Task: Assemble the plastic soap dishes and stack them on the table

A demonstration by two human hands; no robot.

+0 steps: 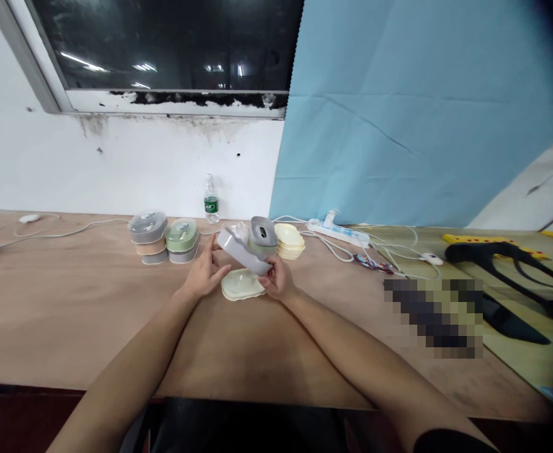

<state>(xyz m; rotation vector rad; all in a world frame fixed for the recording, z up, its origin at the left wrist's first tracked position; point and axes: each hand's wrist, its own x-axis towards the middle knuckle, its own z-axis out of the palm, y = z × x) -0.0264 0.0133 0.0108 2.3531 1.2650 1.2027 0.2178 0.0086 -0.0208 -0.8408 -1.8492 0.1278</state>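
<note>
A light grey, rounded plastic box piece (244,251) is held tilted above the table, pinched at its lower right end by my right hand (279,280). My left hand (204,272) is at its upper left end, thumb spread away from the fingers; whether the fingertips touch the piece is unclear. Beneath it, a cream, shallow plastic tray (242,285) lies on the table, its right end close to my right hand. Just behind stand a box with a grey slotted lid (263,231), a stack of cream trays (290,240) and clear plastic pieces (239,230), partly hidden.
To the left are stacked lidded boxes, one grey-topped (148,228) and one green (182,236). A water bottle (211,202) stands by the wall. A white power strip (338,233) with cables lies right of the trays, and black straps (502,258) lie farther right.
</note>
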